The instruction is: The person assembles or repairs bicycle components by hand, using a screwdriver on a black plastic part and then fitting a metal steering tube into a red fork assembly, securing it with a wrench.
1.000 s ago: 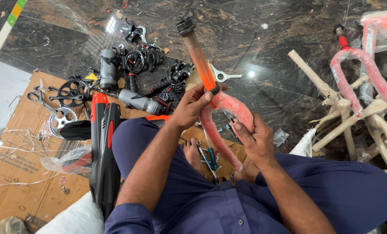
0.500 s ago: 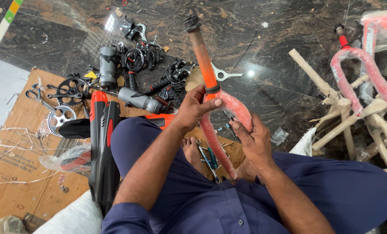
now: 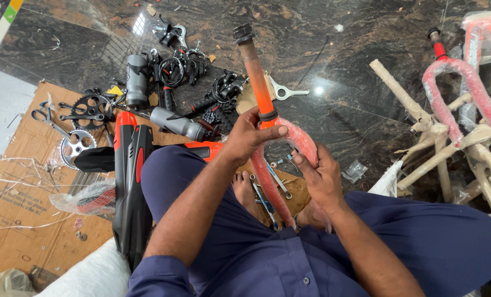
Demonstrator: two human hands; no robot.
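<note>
Orange bicycle fork (image 3: pixel 259 93), steerer pointing away over the marble floor (image 3: pixel 355 71).
The left hand (image 3: pixel 251 135) grips its crown; the right hand (image 3: pixel 320 176) pinches the wrapped right blade, both hands equally near.

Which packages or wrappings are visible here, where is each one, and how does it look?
Flattened cardboard: brown sheet on the floor, left.
Plastic bag: clear, crumpled, red inside, on the cardboard.
Small bag: clear, on the dark floor beside the right hand.
Paper-wrapped frame tubes: beige, far right.
No screens.
</note>
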